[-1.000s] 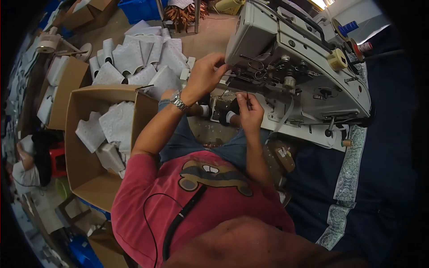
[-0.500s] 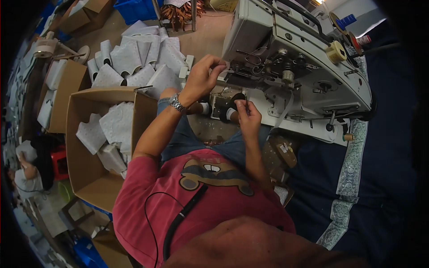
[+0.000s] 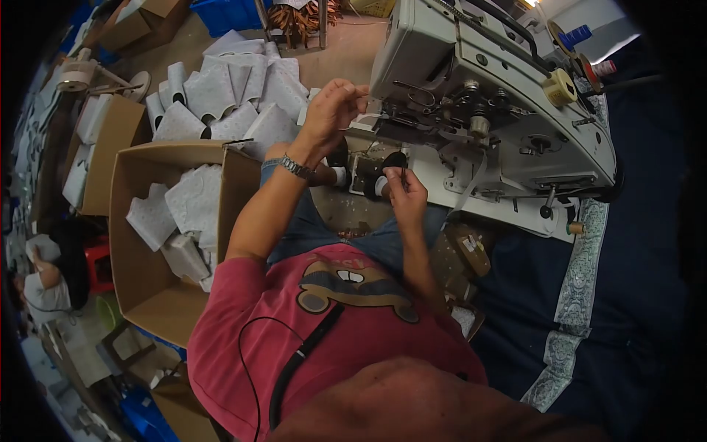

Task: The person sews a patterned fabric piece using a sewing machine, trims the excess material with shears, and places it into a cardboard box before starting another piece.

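My left hand (image 3: 333,112), with a metal watch on its wrist, is raised beside the left end of a white sewing machine (image 3: 490,110). Its fingers are drawn together, and what they hold is too small to tell. A pale thread or strip (image 3: 361,124) shows just below the fingers, near the machine's needle area. Lower and to the right, my right hand (image 3: 409,197) pinches a small dark tool (image 3: 403,177) in front of the machine bed. The tool's exact kind is unclear.
An open cardboard box (image 3: 166,309) of pale patterned pieces stands at left. More such pieces (image 3: 213,92) are piled behind it. Dark blue fabric (image 3: 515,295) and a patterned strip (image 3: 577,287) lie at right. A person (image 3: 46,291) is at far left.
My left hand has moved slightly up and left, away from the machine, and its wrist has turned. My right hand has barely shifted and still holds the dark tool.
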Demonstrator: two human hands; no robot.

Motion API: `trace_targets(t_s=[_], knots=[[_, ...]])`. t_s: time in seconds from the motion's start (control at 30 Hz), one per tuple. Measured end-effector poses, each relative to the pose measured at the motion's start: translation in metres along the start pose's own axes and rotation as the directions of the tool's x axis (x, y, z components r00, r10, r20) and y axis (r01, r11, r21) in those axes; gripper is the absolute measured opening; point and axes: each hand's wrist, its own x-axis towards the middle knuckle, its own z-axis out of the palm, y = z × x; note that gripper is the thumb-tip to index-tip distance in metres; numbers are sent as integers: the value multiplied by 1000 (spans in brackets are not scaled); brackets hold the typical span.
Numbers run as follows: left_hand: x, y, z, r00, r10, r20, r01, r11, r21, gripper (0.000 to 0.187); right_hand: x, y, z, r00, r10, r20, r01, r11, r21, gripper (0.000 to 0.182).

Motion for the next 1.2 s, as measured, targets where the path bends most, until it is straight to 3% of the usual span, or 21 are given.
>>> trace_targets(t_s=[0.13, 0.17, 0.2, 0.23, 0.3, 0.43, 0.5, 0.63, 0.73, 0.77, 0.83, 0.87, 0.93, 0.97, 1.03, 1.1, 1.17, 1.2], knots=[[6, 3, -13, 990, -123, 67, 120, 992, 50, 21, 2, 0, 3, 1000, -2, -2, 2, 1000, 18, 20], [4, 5, -7, 990, -135, 47, 106, 913, 394, 20, 2, 0, 3, 1000, 6, 9, -6, 1000, 27, 20], [2, 10, 1, 990, -141, 24, 86, 721, 688, 20, 1, 1, 3, 1000, 16, 19, -16, 999, 37, 20], [-1, 16, 8, 989, -144, 22, 90, 720, 688, 20, 1, 2, 3, 1000, 19, 18, -20, 999, 37, 20], [-4, 31, 22, 956, -289, -45, 186, 485, 855, 20, 1, 7, 3, 1000, 19, 24, -20, 998, 53, 20], [-1, 14, 3, 921, -390, 20, 242, 612, 753, 25, 0, 20, 0, 994, 88, 57, -89, 996, 24, 20], [-3, 9, 3, 822, -569, 11, 483, 709, 513, 22, 3, 27, 4, 994, 99, 55, -100, 995, 20, 20], [-9, -7, 1, 821, -570, 26, 548, 800, 243, 21, 7, 36, 10, 990, 110, 91, -104, 992, -67, 20], [-8, 0, 1, 804, -595, 0, 576, 779, 246, 20, 6, 38, 10, 982, 140, 130, -115, 976, -184, 21], [-8, 3, 2, 807, -591, -4, 574, 781, 245, 20, 6, 38, 9, 981, 137, 139, -114, 981, -158, 21], [-6, 11, 4, 830, -508, -229, 555, 793, 252, 18, 7, 36, 10, 982, 123, 147, -105, 987, -123, 22], [-5, 12, 3, 832, -507, -225, 552, 792, 260, 18, 5, 35, 8, 986, 105, 130, -92, 991, -101, 22], [-1, 11, 0, 899, -411, -153, 416, 909, 2, 14, 1, 33, 6, 992, 75, 105, -67, 995, -76, 22], [0, 8, -3, 901, -411, -140, 416, 909, 9, 14, -3, 33, 4, 991, 98, 89, -94, 994, -56, 22], [4, 0, -5, 945, -312, 100, 323, 937, -135, 14, -7, 37, -2, 994, 89, 59, -87, 996, -34, 21], [9, -7, -7, 944, -269, 191, 297, 945, -139, 15, -11, 40, -10, 999, 42, 31, -38, 991, -131, 21], [18, -14, -24, 954, -249, 168, 183, 925, 333, 17, -16, 27, -23, 999, -43, 6, 44, 983, -177, 21], [21, -12, -22, 963, -157, 220, 47, 899, 435, 17, -17, 17, -30, 995, -96, 5, 95, 970, -225, 22]])
